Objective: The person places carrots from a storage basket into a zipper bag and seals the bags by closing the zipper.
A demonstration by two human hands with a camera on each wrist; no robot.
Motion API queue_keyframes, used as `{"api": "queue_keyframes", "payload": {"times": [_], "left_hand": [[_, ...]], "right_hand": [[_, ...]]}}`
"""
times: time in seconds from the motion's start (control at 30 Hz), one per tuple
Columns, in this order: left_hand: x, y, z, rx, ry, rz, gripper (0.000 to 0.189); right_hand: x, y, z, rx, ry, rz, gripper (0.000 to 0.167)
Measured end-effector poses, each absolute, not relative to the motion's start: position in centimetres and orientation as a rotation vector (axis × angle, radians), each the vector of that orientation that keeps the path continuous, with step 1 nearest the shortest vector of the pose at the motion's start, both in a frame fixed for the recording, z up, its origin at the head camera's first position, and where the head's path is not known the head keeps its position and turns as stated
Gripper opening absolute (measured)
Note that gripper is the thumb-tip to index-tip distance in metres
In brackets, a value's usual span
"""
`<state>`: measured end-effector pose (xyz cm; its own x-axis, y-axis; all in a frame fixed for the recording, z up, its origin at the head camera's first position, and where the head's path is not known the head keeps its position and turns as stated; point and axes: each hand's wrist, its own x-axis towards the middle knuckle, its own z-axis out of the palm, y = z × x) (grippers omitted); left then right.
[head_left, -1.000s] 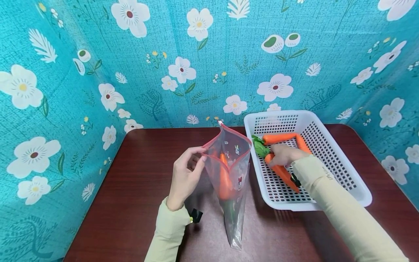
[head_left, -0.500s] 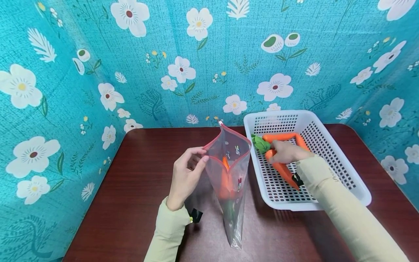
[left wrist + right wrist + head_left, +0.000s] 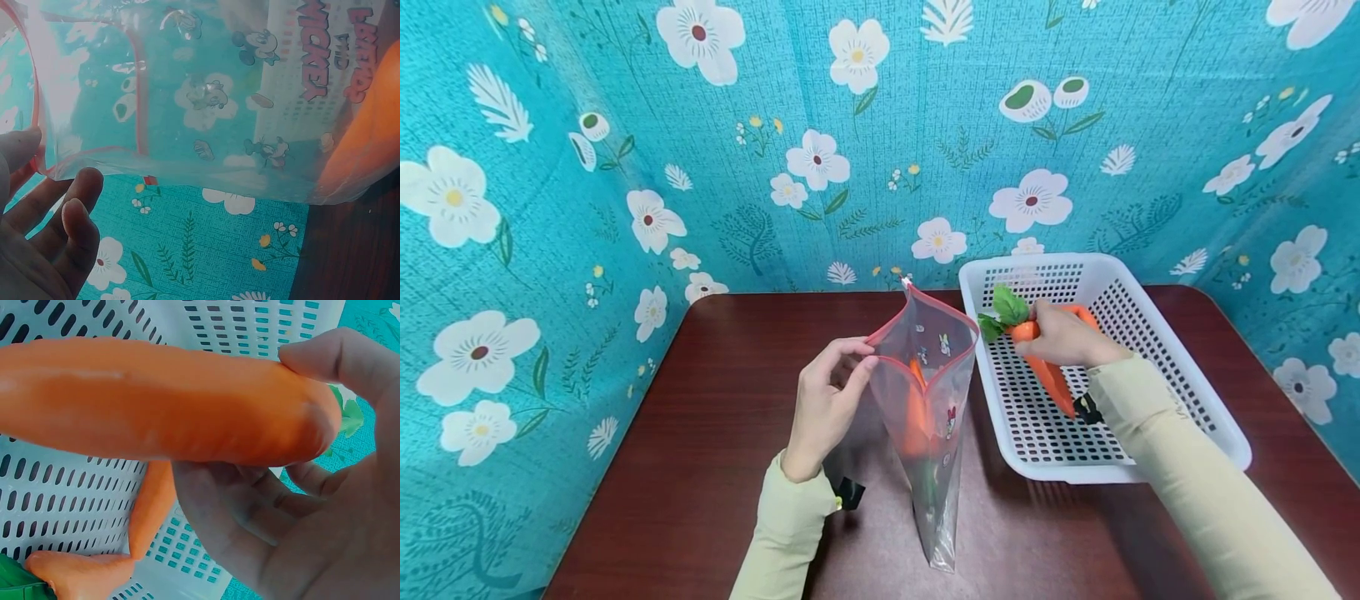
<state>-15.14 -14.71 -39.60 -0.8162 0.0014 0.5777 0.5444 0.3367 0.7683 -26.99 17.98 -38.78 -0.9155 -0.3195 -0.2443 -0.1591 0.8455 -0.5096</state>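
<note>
A clear zip bag (image 3: 955, 408) with a red rim stands with its mouth spread on the table. Its left rim is pinched between the thumb and fingers of my left hand (image 3: 822, 408). Inside the bag a carrot (image 3: 916, 421) shows through the plastic. My right hand (image 3: 1066, 335) grips a carrot (image 3: 169, 403) near its leafy end, over the white basket (image 3: 1009, 446). Green leaves (image 3: 1009, 307) stick out past the fingers, and the tip slants down toward the basket floor. Behind it lie other carrots (image 3: 153, 509), partly hidden by my right hand in the head view.
The dark wood table (image 3: 737, 375) carries both the bag and the basket. A teal floral cloth (image 3: 865, 125) hangs behind the table and at its sides. The bag's right rim nearly reaches the basket's left edge.
My right hand has lifted the carrot a little off the basket floor, and its leaves now stand higher. My left hand and the bag have hardly moved.
</note>
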Motion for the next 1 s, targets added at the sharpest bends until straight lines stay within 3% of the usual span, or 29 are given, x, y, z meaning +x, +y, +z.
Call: {"api": "queue_keyframes", "payload": {"times": [0.4, 1.0], "left_hand": [[-15.1, -14.7, -39.5, -0.475, -2.124, -1.500, 0.018], [-15.1, -14.8, -39.6, -0.510, -2.127, -1.473, 0.016]], "right_hand": [[-26.9, 17.9, -38.5, -0.291, 2.730, -0.761, 0.060], [-26.5, 17.6, -37.3, -0.298, 2.768, -0.855, 0.053]]}}
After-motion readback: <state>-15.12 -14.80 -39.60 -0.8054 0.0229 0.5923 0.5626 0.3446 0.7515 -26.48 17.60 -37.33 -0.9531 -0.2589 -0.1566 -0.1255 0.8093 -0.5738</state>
